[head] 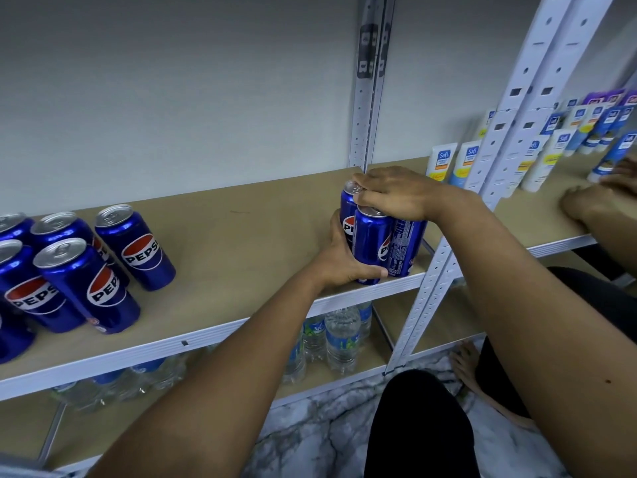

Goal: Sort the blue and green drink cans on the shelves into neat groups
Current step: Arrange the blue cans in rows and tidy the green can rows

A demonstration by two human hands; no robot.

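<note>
Blue cans [374, 241] gripped by left hand [339, 258] and right hand [393, 193], shelf post [425, 294] beside.

Both hands curl: left hand [344, 257] low, right hand [393, 193] on top.

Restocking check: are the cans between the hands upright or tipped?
Upright: the held cans stand on the shelf, silver tops up.
</note>
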